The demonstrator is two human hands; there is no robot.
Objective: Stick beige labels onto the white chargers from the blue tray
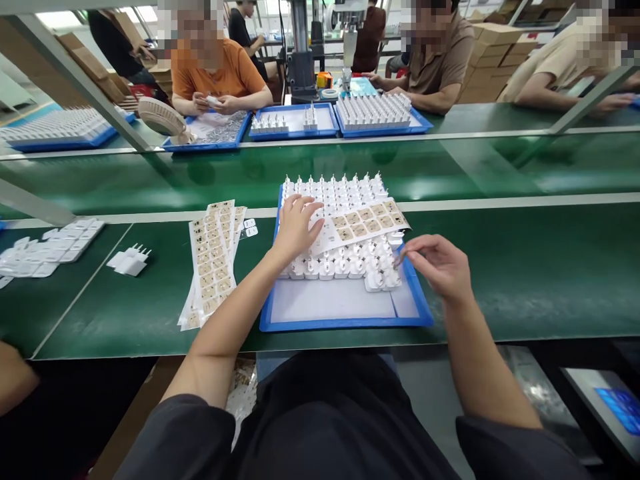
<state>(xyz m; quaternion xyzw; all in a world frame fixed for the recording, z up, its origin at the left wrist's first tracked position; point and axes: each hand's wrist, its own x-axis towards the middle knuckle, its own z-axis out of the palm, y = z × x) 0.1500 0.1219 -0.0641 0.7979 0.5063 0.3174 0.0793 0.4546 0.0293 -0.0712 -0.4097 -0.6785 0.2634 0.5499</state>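
Observation:
A blue tray (345, 324) lies in front of me on the green table, filled in its far half with rows of white plug adapters (345, 263). A sheet of tan stickers (363, 223) lies across the adapters. My left hand (295, 227) rests flat on the adapters and on the sheet's left end, fingers spread. My right hand (435, 263) hovers at the tray's right edge, thumb and forefinger pinched together by an adapter; what they hold is too small to make out.
Several sticker sheets (213, 263) are stacked left of the tray, and a loose white adapter (130, 260) lies further left. Other people sit across the green belt (500, 167) with blue trays (295, 130) of adapters. A grey device (607, 403) sits low on the right.

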